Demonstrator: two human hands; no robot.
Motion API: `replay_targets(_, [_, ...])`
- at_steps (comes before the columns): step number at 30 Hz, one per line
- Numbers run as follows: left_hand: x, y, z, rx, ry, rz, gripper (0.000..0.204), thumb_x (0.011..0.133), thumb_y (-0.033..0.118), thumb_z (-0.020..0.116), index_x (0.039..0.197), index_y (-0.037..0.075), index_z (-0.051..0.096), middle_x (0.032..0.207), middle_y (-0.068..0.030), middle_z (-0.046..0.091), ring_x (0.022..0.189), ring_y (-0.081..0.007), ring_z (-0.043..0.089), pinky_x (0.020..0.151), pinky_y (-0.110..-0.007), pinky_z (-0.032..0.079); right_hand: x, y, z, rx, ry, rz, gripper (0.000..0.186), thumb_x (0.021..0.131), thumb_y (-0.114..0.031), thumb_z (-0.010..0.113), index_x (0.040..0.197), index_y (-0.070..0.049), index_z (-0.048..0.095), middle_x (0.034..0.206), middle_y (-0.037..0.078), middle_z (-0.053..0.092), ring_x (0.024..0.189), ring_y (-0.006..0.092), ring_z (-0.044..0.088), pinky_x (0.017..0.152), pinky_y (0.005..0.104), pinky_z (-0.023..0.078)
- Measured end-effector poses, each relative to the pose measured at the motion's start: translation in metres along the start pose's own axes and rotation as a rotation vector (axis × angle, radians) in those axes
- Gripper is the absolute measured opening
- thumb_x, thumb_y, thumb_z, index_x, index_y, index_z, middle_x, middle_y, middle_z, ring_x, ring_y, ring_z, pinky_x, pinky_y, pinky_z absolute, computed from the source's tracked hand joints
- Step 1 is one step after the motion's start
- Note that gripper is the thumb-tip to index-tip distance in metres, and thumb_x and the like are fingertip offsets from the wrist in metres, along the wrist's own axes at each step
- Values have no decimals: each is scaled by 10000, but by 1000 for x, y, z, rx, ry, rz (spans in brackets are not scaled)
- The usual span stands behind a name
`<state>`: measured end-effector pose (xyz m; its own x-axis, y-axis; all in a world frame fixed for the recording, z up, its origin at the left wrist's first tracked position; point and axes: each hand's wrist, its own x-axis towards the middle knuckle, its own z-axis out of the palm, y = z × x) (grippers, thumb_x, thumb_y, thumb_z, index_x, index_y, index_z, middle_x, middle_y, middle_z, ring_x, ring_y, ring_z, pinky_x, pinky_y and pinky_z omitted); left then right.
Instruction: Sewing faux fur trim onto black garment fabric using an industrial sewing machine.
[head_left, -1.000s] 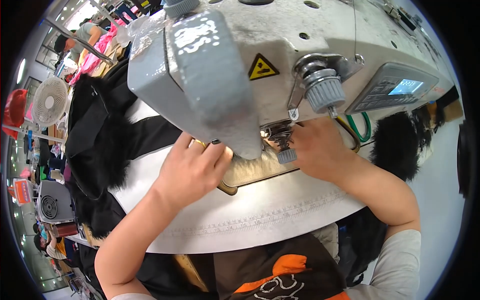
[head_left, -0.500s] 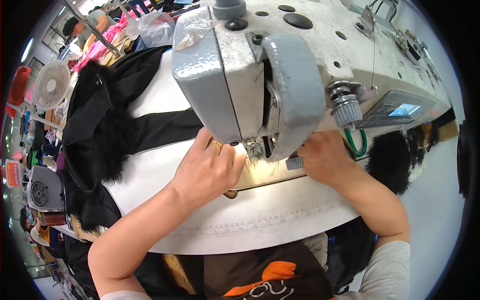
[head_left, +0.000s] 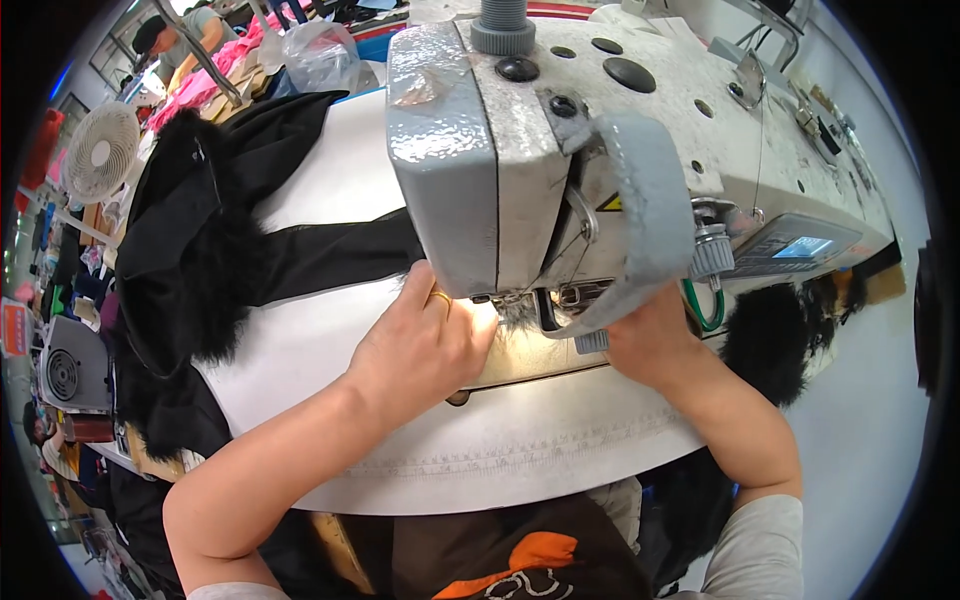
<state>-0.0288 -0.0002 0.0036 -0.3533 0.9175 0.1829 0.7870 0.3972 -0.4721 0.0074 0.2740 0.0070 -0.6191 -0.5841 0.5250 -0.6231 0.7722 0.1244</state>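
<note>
The black cloth point(head_left: 335, 255) runs as a strip from the left of the frame to the centre, where it goes under the head of the grey and white sewing machine point(head_left: 540, 150). At its left end lies a bunched garment part edged with black fur point(head_left: 220, 300). The left hand point(head_left: 425, 335), at the centre, is loosely curled (a gold ring point(head_left: 441, 298) on one finger), its fingertips at the strip's near end; whether they pinch it I cannot tell. The right hand point(head_left: 655, 335), right of centre, is bent in behind the machine's grey guard point(head_left: 655, 210); its fingers are hidden, so its grip cannot be told. A green loop point(head_left: 708, 308) shows just beside it. Ruler marks cross the white bench point(head_left: 500, 492), lower centre.
</note>
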Motion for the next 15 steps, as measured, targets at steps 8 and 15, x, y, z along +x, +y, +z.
replay_targets(8, [-1, -4, -1, 67, 46, 12, 26, 910, 132, 682, 887, 119, 679, 689, -52, 611, 771, -249, 675, 1069, -463, 453, -2, -1, 2, 28, -62, 26, 77, 755, -137, 704, 756, -104, 634, 807, 33, 644, 758, 260, 689, 583, 425, 515])
replay_targets(15, [0, -4, -10, 18, -193, 52, 75, 893, 139, 688, 827, 130, 654, 690, -25, 616, 772, -236, 676, 1092, -481, 429, -6, 1, 8, 74, -44, 69, 81, 744, -127, 693, 719, -128, 615, 747, 11, 603, 681, 235, 666, 515, 418, 483])
